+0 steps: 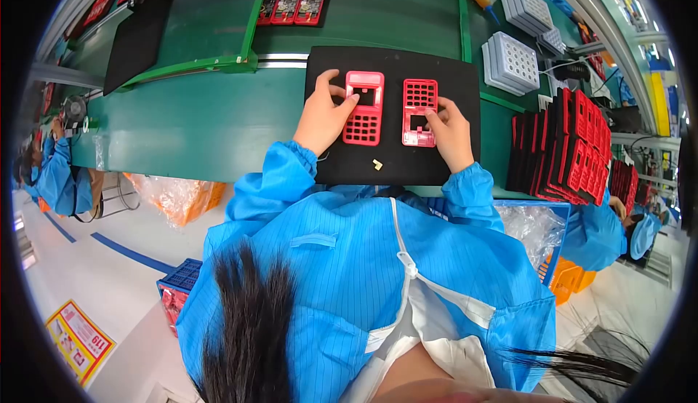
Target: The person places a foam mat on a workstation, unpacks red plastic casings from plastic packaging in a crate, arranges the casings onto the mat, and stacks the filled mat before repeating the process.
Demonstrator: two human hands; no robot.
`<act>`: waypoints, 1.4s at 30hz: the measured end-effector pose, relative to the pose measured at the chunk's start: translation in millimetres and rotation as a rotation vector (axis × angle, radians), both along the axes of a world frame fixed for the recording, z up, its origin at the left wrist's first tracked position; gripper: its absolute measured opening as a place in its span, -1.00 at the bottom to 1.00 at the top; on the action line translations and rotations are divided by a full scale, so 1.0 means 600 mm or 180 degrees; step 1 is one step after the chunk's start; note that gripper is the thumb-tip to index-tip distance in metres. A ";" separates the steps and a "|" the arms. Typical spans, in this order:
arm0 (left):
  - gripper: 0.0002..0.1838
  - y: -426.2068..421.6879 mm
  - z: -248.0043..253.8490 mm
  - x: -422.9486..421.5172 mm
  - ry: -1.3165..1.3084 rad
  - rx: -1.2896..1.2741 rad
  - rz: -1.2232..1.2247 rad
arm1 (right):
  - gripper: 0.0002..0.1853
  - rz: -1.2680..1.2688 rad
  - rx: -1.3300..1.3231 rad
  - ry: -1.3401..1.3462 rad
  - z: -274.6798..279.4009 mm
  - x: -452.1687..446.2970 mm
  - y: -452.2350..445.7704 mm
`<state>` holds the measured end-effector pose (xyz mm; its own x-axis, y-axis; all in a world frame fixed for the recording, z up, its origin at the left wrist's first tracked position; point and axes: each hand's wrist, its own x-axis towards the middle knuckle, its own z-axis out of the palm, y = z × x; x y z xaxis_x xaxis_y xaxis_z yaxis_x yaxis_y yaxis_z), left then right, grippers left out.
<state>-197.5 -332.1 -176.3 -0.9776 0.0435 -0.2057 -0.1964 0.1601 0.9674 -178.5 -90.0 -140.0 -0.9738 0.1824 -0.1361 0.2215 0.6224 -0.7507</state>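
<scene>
Over a black mat (392, 65), my left hand (325, 116) grips a pink-red calculator-like housing (364, 135) by its left edge, thumb near its window opening. My right hand (452, 132) holds a second red housing (420, 97) by its right edge; its key grid is at the top and a square opening sits lower down. The two housings are apart, side by side and roughly upright in view. A small pale yellow piece (377, 164) lies on the mat below them, touched by neither hand.
Red trays with circuit parts (298, 6) lie at the top. White trays (512, 61) are stacked at the upper right, with stacked red housings (574, 141) below. A green rail (189, 68) crosses the left. Co-workers (58, 177) (596, 232) are at both sides.
</scene>
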 end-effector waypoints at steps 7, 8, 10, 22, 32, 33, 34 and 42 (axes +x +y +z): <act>-0.28 0.008 0.052 0.066 0.1858 -0.1920 -0.0951 | -0.44 0.1360 0.1945 0.0918 0.056 0.050 -0.032; -0.31 0.016 0.039 0.084 0.1984 -0.2088 -0.1062 | -0.41 0.1540 0.2124 0.0877 0.050 0.067 -0.039; -0.33 0.016 0.034 0.094 0.1991 -0.2078 -0.1133 | -0.48 0.1771 0.2138 0.0791 0.055 0.080 -0.017; -0.41 -0.006 0.034 0.078 0.0926 0.0814 -0.0667 | -0.64 0.0706 0.1714 0.0850 0.042 0.081 -0.012; -0.45 -0.119 -0.020 0.087 0.1715 -0.2122 -0.1321 | -0.67 0.1686 0.1531 0.1069 0.014 0.008 -0.070; -0.50 -0.146 -0.038 0.062 0.1722 -0.2099 -0.1312 | -0.65 0.1936 0.1840 0.0658 -0.004 0.001 -0.100; -0.55 -0.175 -0.053 0.030 0.1746 -0.2078 -0.1360 | -0.64 0.1948 0.1747 0.0612 -0.020 -0.004 -0.126; -0.64 -0.203 -0.156 -0.258 0.2057 -0.1801 -0.1596 | -0.77 0.2510 0.1057 0.0887 -0.143 -0.301 -0.235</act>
<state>-352.0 -453.9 -269.7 -0.8044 0.5425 0.2420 0.5583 0.5512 0.6201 -359.1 -231.0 -225.7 -0.8225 -0.5651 0.0643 -0.5251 0.7110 -0.4677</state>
